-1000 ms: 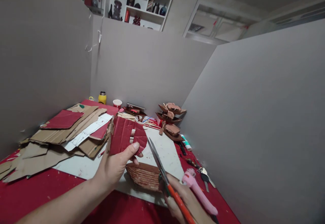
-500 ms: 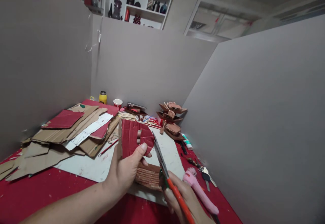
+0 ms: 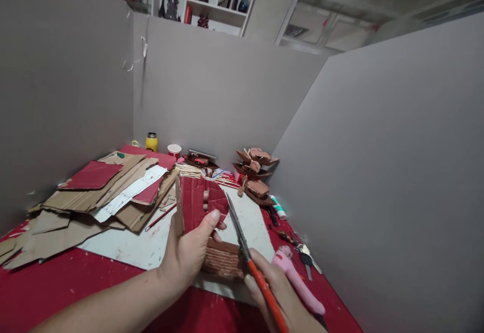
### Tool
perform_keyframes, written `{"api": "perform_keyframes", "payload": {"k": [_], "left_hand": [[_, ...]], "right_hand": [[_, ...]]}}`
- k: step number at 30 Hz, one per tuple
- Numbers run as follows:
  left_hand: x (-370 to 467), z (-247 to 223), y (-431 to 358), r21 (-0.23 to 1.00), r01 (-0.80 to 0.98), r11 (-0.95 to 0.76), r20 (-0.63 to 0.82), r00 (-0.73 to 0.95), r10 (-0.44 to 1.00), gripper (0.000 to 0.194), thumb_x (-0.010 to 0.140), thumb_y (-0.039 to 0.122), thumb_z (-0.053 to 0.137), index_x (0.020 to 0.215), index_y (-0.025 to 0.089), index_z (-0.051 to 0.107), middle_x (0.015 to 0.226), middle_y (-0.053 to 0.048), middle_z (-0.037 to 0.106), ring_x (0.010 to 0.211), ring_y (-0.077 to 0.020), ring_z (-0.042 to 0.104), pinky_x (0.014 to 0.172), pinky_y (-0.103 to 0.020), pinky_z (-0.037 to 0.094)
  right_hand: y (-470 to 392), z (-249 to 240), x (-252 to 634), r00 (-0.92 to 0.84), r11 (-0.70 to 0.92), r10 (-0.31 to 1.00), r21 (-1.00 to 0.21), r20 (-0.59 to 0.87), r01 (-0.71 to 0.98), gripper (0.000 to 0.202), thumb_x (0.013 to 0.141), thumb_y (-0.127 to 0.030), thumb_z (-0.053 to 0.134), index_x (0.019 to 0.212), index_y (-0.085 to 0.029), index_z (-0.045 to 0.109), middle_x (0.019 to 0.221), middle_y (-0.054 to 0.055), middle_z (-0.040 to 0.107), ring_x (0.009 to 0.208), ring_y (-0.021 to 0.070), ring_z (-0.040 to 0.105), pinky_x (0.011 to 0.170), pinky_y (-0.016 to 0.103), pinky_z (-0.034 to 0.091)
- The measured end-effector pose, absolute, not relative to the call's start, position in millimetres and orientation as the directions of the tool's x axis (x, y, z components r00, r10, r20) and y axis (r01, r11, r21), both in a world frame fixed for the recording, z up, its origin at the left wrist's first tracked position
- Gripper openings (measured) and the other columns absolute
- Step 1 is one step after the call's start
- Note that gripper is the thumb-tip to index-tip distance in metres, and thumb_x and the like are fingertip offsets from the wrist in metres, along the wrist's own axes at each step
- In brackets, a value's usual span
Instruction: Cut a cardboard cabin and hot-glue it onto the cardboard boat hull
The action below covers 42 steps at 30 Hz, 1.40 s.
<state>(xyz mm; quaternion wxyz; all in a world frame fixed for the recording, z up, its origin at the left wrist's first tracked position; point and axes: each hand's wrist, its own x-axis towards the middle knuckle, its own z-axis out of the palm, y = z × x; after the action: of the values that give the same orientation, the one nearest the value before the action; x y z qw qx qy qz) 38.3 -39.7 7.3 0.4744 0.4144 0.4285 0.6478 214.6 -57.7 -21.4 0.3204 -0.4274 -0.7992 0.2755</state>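
My left hand (image 3: 189,255) grips a piece of red-faced cardboard (image 3: 193,204), with its thumb across the front. The piece has a curved right edge and a small torn strip near its middle. In my right hand (image 3: 274,282) are scissors (image 3: 242,240) with orange-red handles, their blades pointing up beside the cardboard's right edge. The blades look nearly closed. Below the cardboard lies a brown block with ridged layers (image 3: 223,261), partly hidden by my hands. It rests over a white board (image 3: 124,247).
Cardboard sheets (image 3: 91,192) are piled at the left, with a pencil (image 3: 161,217) beside them. Small brown model boats (image 3: 257,169) stack at the back right. A pink glue gun (image 3: 298,280) and keys (image 3: 308,260) lie at the right. Grey panels (image 3: 227,91) enclose the table.
The scissors have shifted slightly left along the cardboard's edge, and their handles look closer together. The left hand keeps its hold. The whole view has tilted slightly.
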Motion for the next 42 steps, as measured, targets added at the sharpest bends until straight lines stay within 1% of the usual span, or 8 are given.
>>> {"api": "perform_keyframes", "payload": {"k": [3,10,15,18,25,33,37,42], "left_hand": [[39.3,6.1,-38.1,0.944,-0.287,-0.164,0.105,-0.210,0.972,0.027,0.079,0.041,0.069,0.070,0.015,0.065,0.063,-0.001,0.067,0.052,-0.0126,0.059,0.053,-0.023,0.050],[38.4,3.4,-39.0,0.960,-0.227,-0.164,0.113,-0.220,0.969,0.029,0.079,0.042,0.069,0.066,0.016,0.067,0.056,-0.001,0.064,0.053,-0.0147,0.060,0.054,-0.024,0.049],[38.1,3.9,-41.6,0.971,-0.171,-0.169,0.130,-0.216,0.968,0.033,0.081,0.043,0.066,0.061,0.016,0.064,0.054,-0.001,0.064,0.054,-0.0150,0.061,0.057,-0.025,0.049],[37.9,2.2,-41.5,0.970,-0.170,-0.174,0.135,-0.220,0.966,0.032,0.082,0.042,0.066,0.063,0.017,0.065,0.054,0.000,0.064,0.054,-0.0144,0.061,0.058,-0.024,0.049],[37.0,-1.6,-39.4,0.972,-0.176,-0.153,0.119,-0.190,0.974,0.031,0.083,0.042,0.065,0.064,0.016,0.066,0.055,0.000,0.064,0.054,-0.0148,0.061,0.056,-0.024,0.048],[36.8,-5.3,-39.0,0.975,-0.155,-0.158,0.125,-0.204,0.971,0.036,0.083,0.044,0.064,0.059,0.016,0.065,0.055,0.000,0.064,0.055,-0.0145,0.061,0.056,-0.024,0.048],[37.3,-10.7,-35.9,0.973,-0.168,-0.161,0.124,-0.213,0.969,0.034,0.082,0.044,0.065,0.063,0.016,0.066,0.056,0.000,0.064,0.054,-0.0142,0.060,0.056,-0.024,0.047],[37.8,-13.1,-33.5,0.970,-0.182,-0.161,0.121,-0.213,0.969,0.033,0.082,0.044,0.066,0.065,0.015,0.066,0.058,-0.002,0.065,0.056,-0.0151,0.061,0.058,-0.025,0.049]], "right_hand": [[-56.2,-21.2,214.2,-0.445,0.492,0.853,-0.708,0.274,0.506,0.029,0.092,-0.039,0.049,0.112,-0.023,0.063,0.089,0.007,0.069,0.078,0.0230,0.066,0.077,0.029,0.054],[-57.7,-38.9,216.8,-0.415,0.449,0.873,-0.752,0.254,0.483,0.037,0.094,-0.047,0.046,0.114,-0.021,0.063,0.067,0.003,0.063,0.062,0.0209,0.060,0.068,0.030,0.055],[-60.9,-29.3,216.7,-0.406,0.476,0.865,-0.734,0.294,0.484,0.037,0.093,-0.051,0.046,0.111,-0.024,0.065,0.094,0.010,0.068,0.090,0.0285,0.064,0.085,0.037,0.054],[-58.5,-23.6,214.7,-0.438,0.495,0.850,-0.731,0.294,0.470,0.033,0.094,-0.045,0.045,0.111,-0.023,0.063,0.100,0.011,0.068,0.093,0.0273,0.064,0.086,0.035,0.053],[-55.2,-35.5,215.5,-0.410,0.428,0.886,-0.725,0.218,0.540,0.024,0.092,-0.034,0.048,0.109,-0.021,0.061,0.075,0.002,0.065,0.062,0.0182,0.058,0.064,0.027,0.052],[-56.3,-38.9,213.1,-0.385,0.418,0.886,-0.800,0.256,0.430,0.025,0.093,-0.039,0.047,0.077,-0.023,0.057,0.061,0.000,0.056,0.072,0.0202,0.062,0.071,0.027,0.054],[-55.3,-32.4,210.1,-0.382,0.438,0.876,-0.817,0.294,0.376,0.032,0.092,-0.048,0.047,0.088,-0.023,0.066,0.075,0.006,0.066,0.078,0.0249,0.066,0.074,0.031,0.055],[-56.4,-26.9,209.1,-0.367,0.405,0.894,-0.814,0.256,0.416,0.045,0.090,-0.058,0.045,0.099,-0.022,0.069,0.086,0.011,0.069,0.084,0.0288,0.068,0.076,0.033,0.056]]}}
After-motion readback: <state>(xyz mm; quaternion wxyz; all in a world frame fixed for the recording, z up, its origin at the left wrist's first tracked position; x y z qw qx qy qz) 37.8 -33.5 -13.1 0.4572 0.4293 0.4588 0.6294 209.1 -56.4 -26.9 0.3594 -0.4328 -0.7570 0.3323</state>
